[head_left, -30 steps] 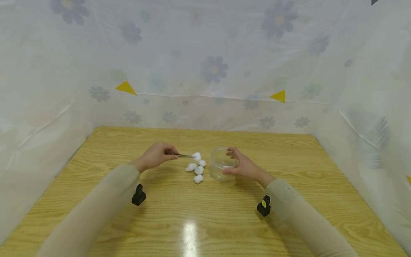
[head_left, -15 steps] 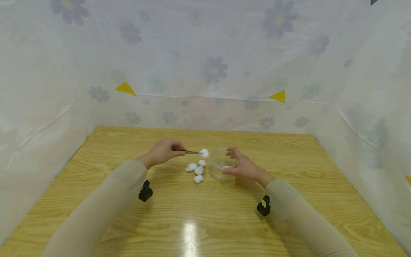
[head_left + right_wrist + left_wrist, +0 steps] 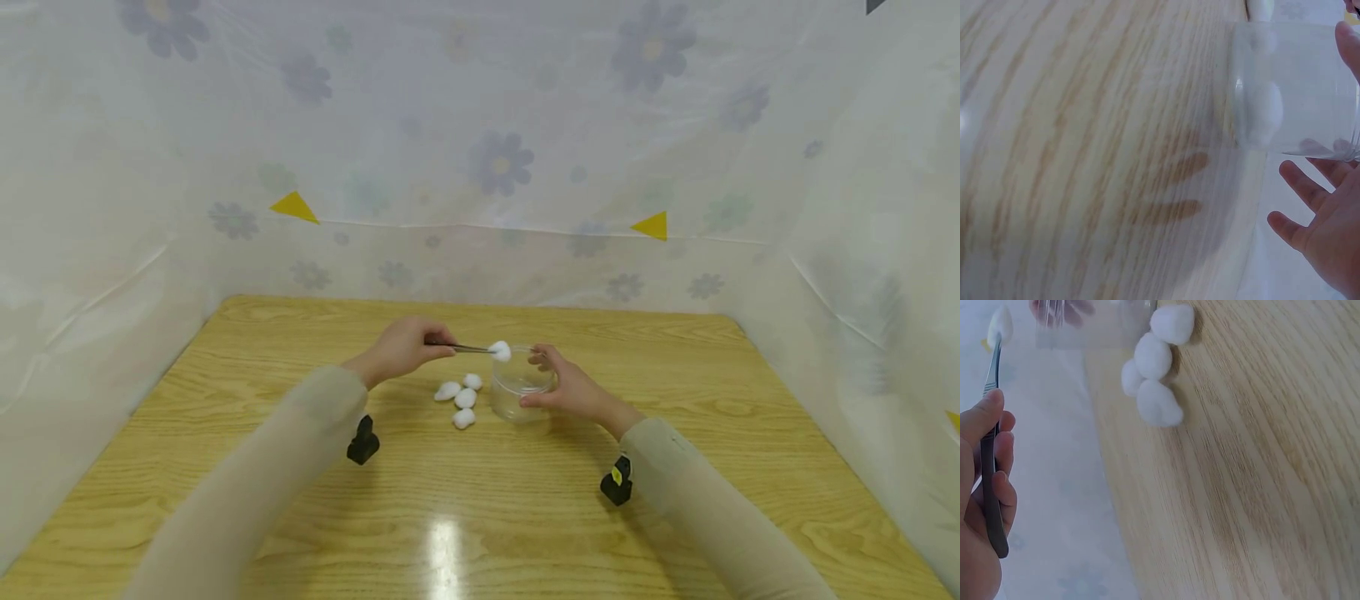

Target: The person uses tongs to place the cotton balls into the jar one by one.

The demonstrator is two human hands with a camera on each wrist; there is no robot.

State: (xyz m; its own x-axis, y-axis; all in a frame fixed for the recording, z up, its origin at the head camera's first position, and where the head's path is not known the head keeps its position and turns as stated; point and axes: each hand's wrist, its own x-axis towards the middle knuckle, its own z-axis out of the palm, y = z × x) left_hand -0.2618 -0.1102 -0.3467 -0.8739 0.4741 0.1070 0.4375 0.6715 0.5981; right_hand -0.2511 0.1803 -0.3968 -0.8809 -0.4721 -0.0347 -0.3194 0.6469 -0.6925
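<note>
Your left hand (image 3: 405, 348) pinched tweezers (image 3: 459, 347), cotton ball (image 3: 500, 351) at the jar (image 3: 521, 385) rim; right hand (image 3: 572, 385) gripped it. Release came next.

A light wooden table with pronounced grain (image 3: 225, 350) fills the floor of the scene, a bright patch of overhead light (image 3: 444, 542) glaring off its near edge. Translucent white plastic sheeting printed with faded grey-blue flowers (image 3: 500, 158) encloses it on three sides, with two small yellow triangular markers (image 3: 294, 206) fixed along the back fold.
</note>
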